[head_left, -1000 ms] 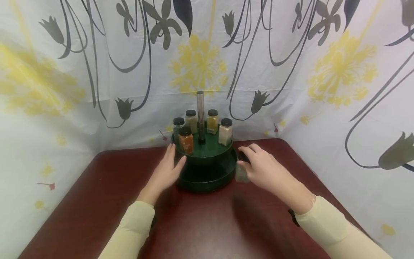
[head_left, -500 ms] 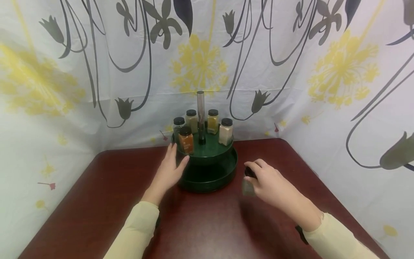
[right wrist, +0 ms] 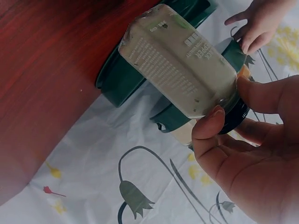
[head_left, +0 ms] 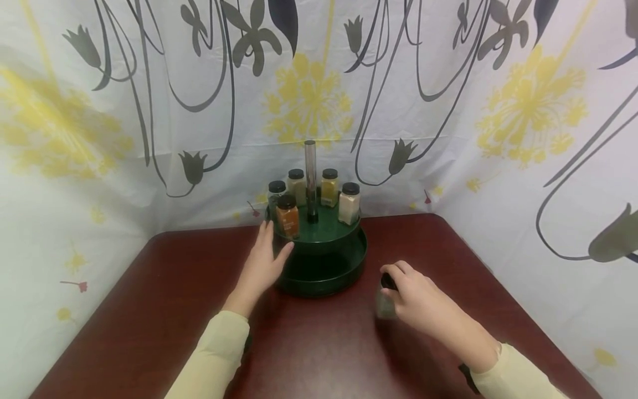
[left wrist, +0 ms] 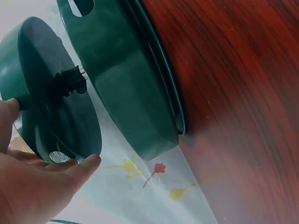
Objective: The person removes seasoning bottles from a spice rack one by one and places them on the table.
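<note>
A two-tier green turntable rack [head_left: 324, 285] with a metal post stands at the table's far middle. Its upper tray [head_left: 319, 231] carries several black-capped spice jars, among them an orange-brown one [head_left: 288, 220] and a pale one [head_left: 349, 206]. My left hand [head_left: 259, 266] touches the upper tray's left side, thumb and fingers spread along the wall in the left wrist view. With thumb and fingers, my right hand [head_left: 418, 296] pinches a spice jar [right wrist: 180, 60] near its black cap [right wrist: 233, 116]. That jar is clear, with greyish-beige contents and white lettering, held right of the rack.
A dark red wooden table [head_left: 319, 354] lies beneath. White curtain [head_left: 423, 122] with grey and yellow flowers hangs behind and on both sides. The rack's lower tray [head_left: 349, 263] shows beneath the upper one.
My right hand has carried the spice jar away from the rack's right side, nearer the table's front and lower in view. My left hand has stayed at the upper tray, barely shifting.
</note>
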Motion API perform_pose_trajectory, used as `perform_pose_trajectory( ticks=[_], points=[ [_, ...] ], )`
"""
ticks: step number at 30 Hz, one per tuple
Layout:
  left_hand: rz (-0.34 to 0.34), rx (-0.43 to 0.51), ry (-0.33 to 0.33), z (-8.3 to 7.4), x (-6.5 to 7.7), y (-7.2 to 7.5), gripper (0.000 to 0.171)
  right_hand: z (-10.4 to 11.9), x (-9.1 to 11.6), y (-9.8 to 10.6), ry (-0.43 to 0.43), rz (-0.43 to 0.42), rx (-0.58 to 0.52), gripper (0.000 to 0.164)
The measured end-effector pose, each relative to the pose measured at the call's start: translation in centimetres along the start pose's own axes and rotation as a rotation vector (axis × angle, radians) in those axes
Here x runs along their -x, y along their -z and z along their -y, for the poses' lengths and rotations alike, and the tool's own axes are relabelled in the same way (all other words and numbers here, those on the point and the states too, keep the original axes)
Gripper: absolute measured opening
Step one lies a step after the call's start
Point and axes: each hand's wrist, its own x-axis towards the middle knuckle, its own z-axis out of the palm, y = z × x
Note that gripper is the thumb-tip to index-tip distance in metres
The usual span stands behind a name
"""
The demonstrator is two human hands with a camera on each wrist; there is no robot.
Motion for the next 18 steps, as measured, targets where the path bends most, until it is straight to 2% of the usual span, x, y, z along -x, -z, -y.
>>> perform_pose_trajectory(
  ticks=[9,18],
  points=[
    [-0.006,0.008,0.007,-0.11,-0.01,-0.01,0.085,-0.18,0.25,-0.31,-0.009,-0.005,0.022,0.032],
    [0.002,0.021,0.035,-0.13,-0.05,0.13,0.091,-0.53,0.10,-0.48,-0.022,0.031,0.016,0.034]
  ],
)
